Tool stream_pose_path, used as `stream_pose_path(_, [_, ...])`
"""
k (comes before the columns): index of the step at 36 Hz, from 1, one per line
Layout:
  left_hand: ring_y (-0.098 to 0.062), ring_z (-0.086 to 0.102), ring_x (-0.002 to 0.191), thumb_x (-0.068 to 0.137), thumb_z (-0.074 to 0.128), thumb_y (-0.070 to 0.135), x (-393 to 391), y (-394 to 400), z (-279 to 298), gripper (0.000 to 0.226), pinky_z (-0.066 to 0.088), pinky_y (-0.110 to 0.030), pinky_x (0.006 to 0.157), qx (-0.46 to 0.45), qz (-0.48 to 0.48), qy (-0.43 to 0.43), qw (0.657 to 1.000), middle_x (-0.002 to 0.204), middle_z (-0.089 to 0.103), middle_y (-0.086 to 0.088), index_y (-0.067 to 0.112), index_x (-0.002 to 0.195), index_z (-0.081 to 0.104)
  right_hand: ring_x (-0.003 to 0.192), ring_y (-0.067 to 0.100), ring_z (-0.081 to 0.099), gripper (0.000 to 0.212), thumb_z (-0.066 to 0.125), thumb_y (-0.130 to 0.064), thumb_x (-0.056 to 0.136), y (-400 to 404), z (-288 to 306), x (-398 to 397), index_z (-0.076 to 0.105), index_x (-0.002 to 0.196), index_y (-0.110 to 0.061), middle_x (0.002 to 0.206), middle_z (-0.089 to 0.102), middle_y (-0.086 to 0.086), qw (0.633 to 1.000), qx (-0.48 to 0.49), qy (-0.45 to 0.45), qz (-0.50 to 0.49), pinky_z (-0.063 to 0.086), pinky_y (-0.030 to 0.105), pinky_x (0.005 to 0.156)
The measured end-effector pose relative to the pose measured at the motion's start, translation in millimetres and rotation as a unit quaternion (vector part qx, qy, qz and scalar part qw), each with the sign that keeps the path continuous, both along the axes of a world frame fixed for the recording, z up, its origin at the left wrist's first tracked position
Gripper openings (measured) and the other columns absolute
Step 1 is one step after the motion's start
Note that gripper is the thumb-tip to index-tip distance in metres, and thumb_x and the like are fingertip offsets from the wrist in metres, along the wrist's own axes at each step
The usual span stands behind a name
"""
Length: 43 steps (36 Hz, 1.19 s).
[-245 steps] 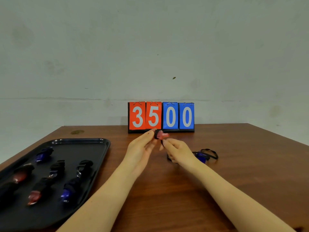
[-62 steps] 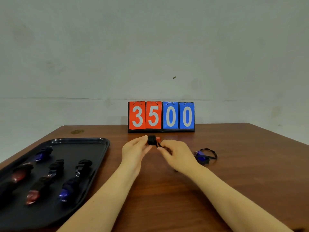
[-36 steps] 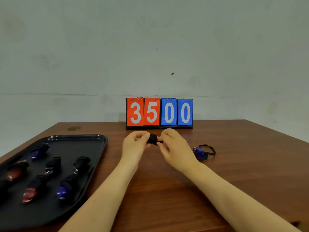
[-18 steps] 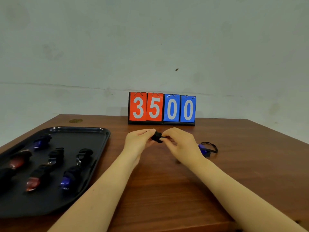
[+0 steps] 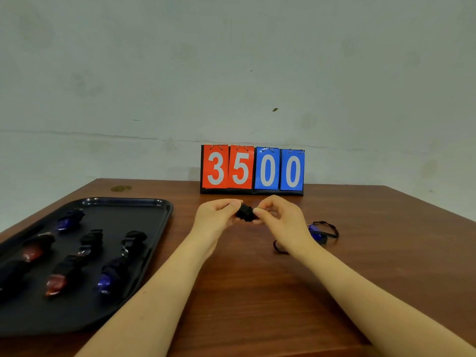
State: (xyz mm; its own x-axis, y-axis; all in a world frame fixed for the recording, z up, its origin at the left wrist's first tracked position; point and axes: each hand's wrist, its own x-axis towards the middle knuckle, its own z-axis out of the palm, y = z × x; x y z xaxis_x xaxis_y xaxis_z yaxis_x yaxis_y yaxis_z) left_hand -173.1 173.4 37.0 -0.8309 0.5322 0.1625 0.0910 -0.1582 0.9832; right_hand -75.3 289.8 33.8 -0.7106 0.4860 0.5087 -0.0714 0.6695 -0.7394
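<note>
We face a pale, stained wall (image 5: 231,73) that fills the upper half of the view, and below it a brown wooden counter (image 5: 373,266) runs from the wall toward us. On the counter's left part lies a wide black tray (image 5: 157,206), its rounded far corner near the left forearm. At the counter's back edge, against the wall, stands a flip scoreboard (image 5: 252,168): two red cards read 3 and 5, two blue cards read 0 and 0. Both bare forearms reach in from the bottom edge and meet in front of the scoreboard. We see the left hand (image 5: 216,217) with its fingers curled, thumb and fingertips pinching the left side of a small black bundle (image 5: 246,213). The right hand (image 5: 280,217) is curled likewise and pinches the bundle's right side, so the bundle sits between the two hands, just in front of the scoreboard's base. On the tray we make out cord-wrapped pieces in rows: a far blue-ended piece (image 5: 68,220), a near blue-ended piece (image 5: 108,279), a far red-ended piece (image 5: 34,249) and a near red-ended piece (image 5: 58,280). Just right of the right wrist, on the counter, lies a blue piece (image 5: 318,234) with a loose black cord (image 5: 332,229) looping beside it, well apart from the tray. A round brassy spot (image 5: 121,188) marks the counter's far left corner.
</note>
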Motion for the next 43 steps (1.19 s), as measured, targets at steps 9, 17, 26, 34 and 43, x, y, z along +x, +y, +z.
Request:
stream_pose_path(9, [-0.017,0.066,0.100,0.093,0.060,0.008,3.6,-1.8,0.6,0.017,0.057,-0.024,0.079,0.071,-0.056,-0.056,0.994,0.109,0.068,-0.005,0.014,0.106,0.068,0.095,0.020,0.069,0.018,0.065,-0.014,0.088,9.1,3.2,2.2,0.070,0.101,-0.003,0.099,0.071,0.011,0.951,-0.284,0.051,0.108,0.055,0.028,0.085])
stream_pose_path(17, [-0.020,0.066,0.104,0.094,0.056,0.007,8.0,-0.8,-0.3,0.016,0.055,-0.030,0.085,0.149,-0.104,-0.148,0.972,0.109,0.070,-0.009,0.012,0.104,0.068,0.073,0.013,0.063,0.017,0.060,-0.017,0.091,8.4,6.4,3.2,0.065,0.099,-0.004,0.079,0.064,0.006,0.893,-0.394,0.059,0.210,0.055,0.020,0.069])
stream_pose_path(26, [-0.020,0.068,0.101,0.090,0.061,0.007,8.0,0.5,-2.2,0.022,0.055,-0.031,0.086,0.174,-0.131,-0.198,0.956,0.106,0.072,-0.014,0.003,0.111,0.068,0.063,0.011,0.062,0.013,0.055,-0.012,0.094,7.7,6.2,2.1,0.065,0.098,-0.005,0.073,0.065,0.005,0.950,-0.272,0.059,0.144,0.053,0.019,0.062])
stream_pose_path(34, [-0.021,0.073,0.084,0.100,0.049,0.017,10.9,13.7,-9.6,0.019,0.058,-0.038,0.085,0.044,-0.078,-0.081,0.993,0.095,0.071,-0.013,0.008,0.112,0.060,0.055,0.014,0.063,0.013,0.057,-0.016,0.094,2.2,4.3,0.5,0.065,0.095,-0.005,0.067,0.066,0.008,0.976,-0.187,0.000,0.114,0.050,0.019,0.048])
stream_pose_path(43, [-0.015,0.061,0.066,0.100,0.047,0.035,14.4,11.2,-10.2,0.032,0.050,-0.024,0.059,-0.003,-0.103,-0.065,0.993,0.075,0.069,-0.005,0.009,0.104,0.066,0.054,0.012,0.062,0.014,0.056,-0.013,0.095,-0.2,3.8,-1.2,0.067,0.093,-0.003,0.067,0.066,0.007,0.971,-0.206,-0.001,0.118,0.050,0.018,0.050])
